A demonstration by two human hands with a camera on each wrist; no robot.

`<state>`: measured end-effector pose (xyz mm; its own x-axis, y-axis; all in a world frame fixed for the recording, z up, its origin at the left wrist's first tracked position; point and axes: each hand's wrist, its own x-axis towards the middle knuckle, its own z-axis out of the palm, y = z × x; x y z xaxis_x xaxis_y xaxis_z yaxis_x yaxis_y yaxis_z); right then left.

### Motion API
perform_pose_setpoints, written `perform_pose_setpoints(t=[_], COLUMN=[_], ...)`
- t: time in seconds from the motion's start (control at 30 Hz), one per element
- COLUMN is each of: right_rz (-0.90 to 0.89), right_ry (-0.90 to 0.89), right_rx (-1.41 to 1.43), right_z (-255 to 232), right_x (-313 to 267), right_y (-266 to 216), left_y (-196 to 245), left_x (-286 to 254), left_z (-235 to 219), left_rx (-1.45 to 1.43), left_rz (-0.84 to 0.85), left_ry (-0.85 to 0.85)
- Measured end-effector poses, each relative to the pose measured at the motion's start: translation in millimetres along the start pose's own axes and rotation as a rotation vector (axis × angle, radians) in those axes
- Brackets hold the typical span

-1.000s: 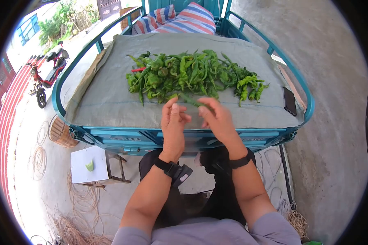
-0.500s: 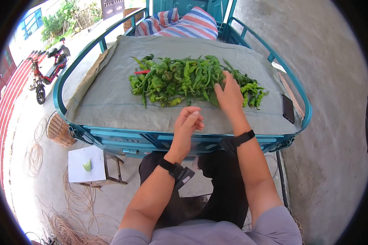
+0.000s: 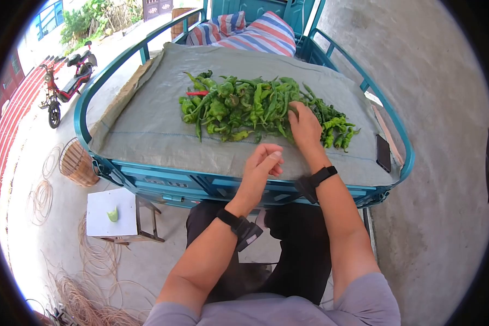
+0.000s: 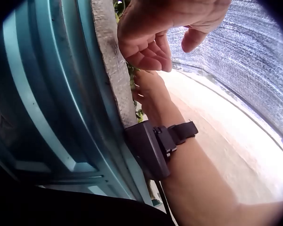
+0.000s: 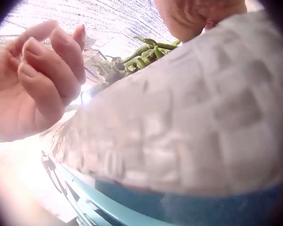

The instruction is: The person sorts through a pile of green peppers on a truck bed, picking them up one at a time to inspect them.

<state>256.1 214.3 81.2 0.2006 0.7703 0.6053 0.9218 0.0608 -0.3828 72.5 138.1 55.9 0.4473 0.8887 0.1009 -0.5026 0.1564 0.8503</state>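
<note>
A heap of green chili peppers (image 3: 244, 106) lies on a grey woven sheet (image 3: 146, 141) spread over the back of a blue cargo cart. My right hand (image 3: 308, 127) reaches to the right part of the heap, its fingertips against the peppers. Whether it grips one I cannot tell. Closer to the sheet's front edge, my left hand (image 3: 261, 169) hovers with fingers loosely curled and nothing in them. That same left hand (image 5: 52, 75) shows its bent fingers in the right wrist view. One red pepper (image 3: 197, 93) lies at the heap's left.
A smaller cluster of light green peppers (image 3: 339, 130) adjoins the heap on the right. Beyond it, a black phone (image 3: 383, 153) lies near the cart's rail (image 3: 388, 119). Striped sacks (image 3: 263, 32) sit behind. A white-topped stool (image 3: 106, 225) and wicker basket (image 3: 77, 163) stand at left.
A second ago both hands were together before the heap with a green pepper between them. The right hand then went to the heap's right side and stays there; the left remains near the front edge, empty.
</note>
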Motion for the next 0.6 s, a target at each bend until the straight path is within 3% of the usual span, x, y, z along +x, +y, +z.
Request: perform_pose_setpoints(t=[0.1, 0.33, 0.6], right_rz=[0.086, 0.45, 0.398], right_ry=[0.011, 0.311, 0.131], right_rx=[0.007, 1.133, 1.513], right_z=[-0.8, -19.5, -48.0], right_x=[1.4, 17.4, -33.7], right_y=[-2.4, 25.9, -4.6], left_y=[-3.3, -8.9, -11.8], left_x=[-0.9, 4.3, 10.3], left_z=[1.5, 3.9, 16.2], left_rx=[0.016, -0.006, -0.003], left_rz=[0.013, -0.004, 0.034], left_ry=[-0.008, 0.021, -0.006])
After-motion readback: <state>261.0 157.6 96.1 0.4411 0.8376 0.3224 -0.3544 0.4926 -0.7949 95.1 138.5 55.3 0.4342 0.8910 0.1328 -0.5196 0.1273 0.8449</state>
